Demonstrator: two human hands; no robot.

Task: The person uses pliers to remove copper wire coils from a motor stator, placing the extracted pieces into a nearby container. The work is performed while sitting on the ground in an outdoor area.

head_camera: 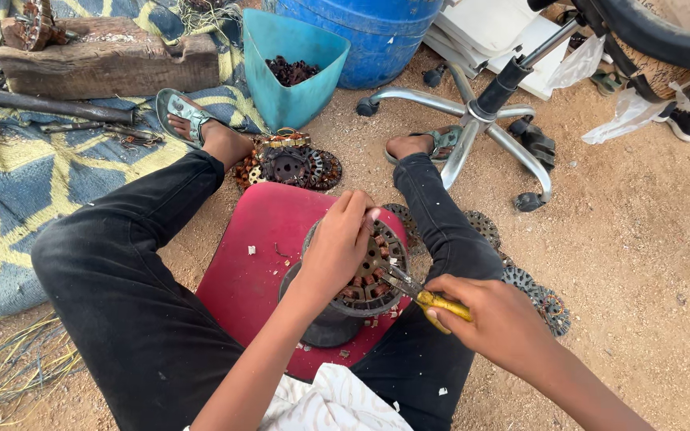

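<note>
My left hand (341,239) rests on top of a round motor stator (373,267) with copper windings, gripping its far rim. The stator sits on a dark round base on a red stool (257,255) between my legs. My right hand (489,315) is closed around yellow-handled pliers (421,294), whose metal jaws reach into the stator's windings at its right side. Small white scraps lie on the stool top.
Another stripped stator (289,165) lies on the sandy ground ahead, more stators (533,291) to the right. A teal bin (291,68) holds dark scrap, beside a blue barrel (377,32). An office chair base (473,128), a wooden block (109,60) and a patterned mat (33,175) lie around.
</note>
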